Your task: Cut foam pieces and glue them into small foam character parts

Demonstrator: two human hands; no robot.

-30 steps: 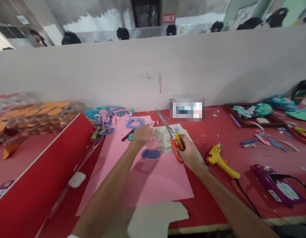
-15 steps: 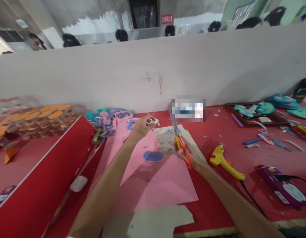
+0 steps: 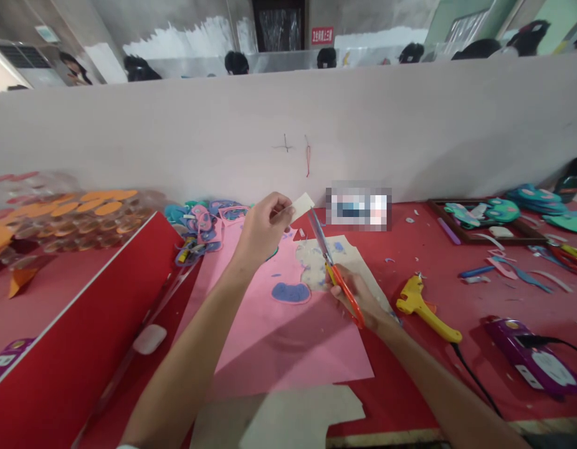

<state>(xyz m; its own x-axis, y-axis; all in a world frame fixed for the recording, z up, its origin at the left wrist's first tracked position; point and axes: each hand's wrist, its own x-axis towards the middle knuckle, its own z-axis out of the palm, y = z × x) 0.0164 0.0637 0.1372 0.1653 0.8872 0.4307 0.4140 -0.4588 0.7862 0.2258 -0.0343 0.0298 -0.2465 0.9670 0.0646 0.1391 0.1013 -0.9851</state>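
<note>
Soft shadows cross the pink sheet (image 3: 293, 355); 1 patch (image 3: 358, 209) is pixelated.

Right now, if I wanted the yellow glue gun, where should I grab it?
Probably by its handle, coming from the near right. The yellow glue gun lies on the table with its nozzle pointing away and its handle slanting nearer and right, cord at the end.

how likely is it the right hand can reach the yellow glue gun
Probably yes: the yellow glue gun lies uncovered nearby, but the right hand holds scissors, which it would likely need to put down.
</note>
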